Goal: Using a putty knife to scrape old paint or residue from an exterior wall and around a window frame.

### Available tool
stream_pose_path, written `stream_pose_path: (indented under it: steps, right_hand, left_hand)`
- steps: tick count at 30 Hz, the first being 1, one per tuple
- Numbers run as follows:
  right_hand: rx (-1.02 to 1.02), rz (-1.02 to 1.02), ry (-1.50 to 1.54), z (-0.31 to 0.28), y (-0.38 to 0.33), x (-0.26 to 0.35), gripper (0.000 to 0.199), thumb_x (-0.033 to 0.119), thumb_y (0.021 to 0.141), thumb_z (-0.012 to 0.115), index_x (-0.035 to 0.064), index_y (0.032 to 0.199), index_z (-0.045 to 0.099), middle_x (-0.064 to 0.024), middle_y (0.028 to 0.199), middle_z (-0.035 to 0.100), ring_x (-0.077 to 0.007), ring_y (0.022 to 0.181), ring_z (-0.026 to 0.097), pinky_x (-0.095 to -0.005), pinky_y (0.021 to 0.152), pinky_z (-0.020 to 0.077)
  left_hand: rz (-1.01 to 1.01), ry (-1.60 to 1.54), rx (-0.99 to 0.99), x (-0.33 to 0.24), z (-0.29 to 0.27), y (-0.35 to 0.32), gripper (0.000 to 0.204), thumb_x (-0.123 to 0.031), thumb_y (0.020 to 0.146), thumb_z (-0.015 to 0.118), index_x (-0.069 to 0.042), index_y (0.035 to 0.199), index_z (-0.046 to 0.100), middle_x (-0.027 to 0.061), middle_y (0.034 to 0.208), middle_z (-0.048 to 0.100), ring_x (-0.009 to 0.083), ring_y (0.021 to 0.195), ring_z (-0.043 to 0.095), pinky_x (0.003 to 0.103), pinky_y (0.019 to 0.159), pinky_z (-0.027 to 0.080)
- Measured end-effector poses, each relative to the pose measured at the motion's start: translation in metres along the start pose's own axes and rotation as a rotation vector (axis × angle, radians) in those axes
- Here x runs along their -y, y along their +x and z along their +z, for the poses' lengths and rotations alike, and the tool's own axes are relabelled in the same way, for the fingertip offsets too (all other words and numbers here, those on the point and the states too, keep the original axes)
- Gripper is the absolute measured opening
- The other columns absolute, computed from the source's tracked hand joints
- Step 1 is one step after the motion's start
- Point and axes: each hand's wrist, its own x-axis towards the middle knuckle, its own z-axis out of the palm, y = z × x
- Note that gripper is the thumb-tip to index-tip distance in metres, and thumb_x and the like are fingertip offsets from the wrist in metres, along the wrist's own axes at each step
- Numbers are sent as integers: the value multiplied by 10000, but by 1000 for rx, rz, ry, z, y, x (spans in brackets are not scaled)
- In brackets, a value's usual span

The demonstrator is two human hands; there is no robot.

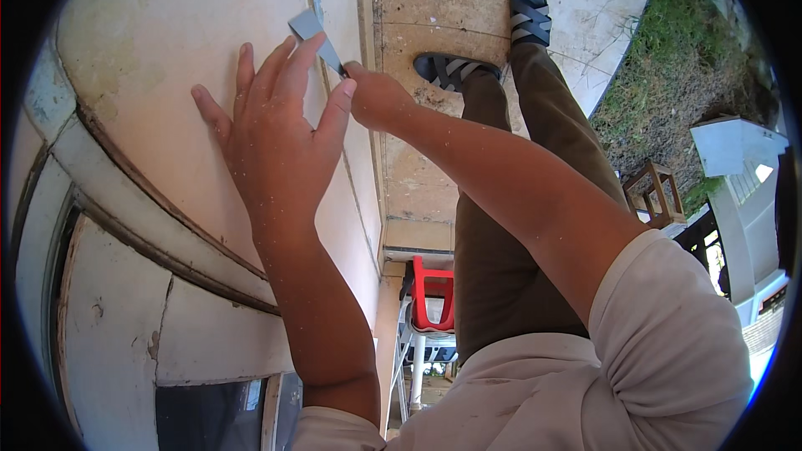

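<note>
My right hand [378, 100] is closed around the handle end of a scraper [306, 27] with a flat grey metal blade. Its handle is mostly hidden in my fist. The blade points up and to the left, over a narrow groove in the pale painted wall [167, 75]. Spread fingers show on my left hand [280, 129], which lies against the wall or just over it. Its index fingertip overlaps the blade; whether it presses on the metal I cannot tell. Small pale flecks dot both of my forearms.
A white window frame [117, 309] with chipped paint is at lower left. Dusty tiles [434, 0] lie beneath my sandalled feet, with grass [668, 50] beyond. A metal ladder [403, 376] and a red plastic stool [433, 317] stand below. A wooden stool [660, 196] is at right.
</note>
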Motion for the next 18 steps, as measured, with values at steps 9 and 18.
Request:
stream_pose_path:
  steps: [9, 18]
  right_hand:
    - [-22, 274, 39, 3, -55, -66, 506, 176, 804, 714, 39, 1233, 484, -243, 1055, 653, -425, 1018, 619, -479, 858, 493]
    - [-35, 71, -11, -95, 76, -19, 535, 232, 816, 717, 103, 1290, 504, -215, 1085, 655, -401, 1018, 624, -465, 851, 503]
  left_hand:
    - [-16, -165, 97, -16, -45, -2, 431, -359, 877, 655, -217, 1281, 606, 50, 1340, 570, 336, 1379, 386, 701, 1105, 60]
    - [289, -319, -579, 5, -129, 104, 224, -180, 905, 644, -12, 1053, 628, 206, 1176, 640, 405, 1207, 561, 590, 1089, 327]
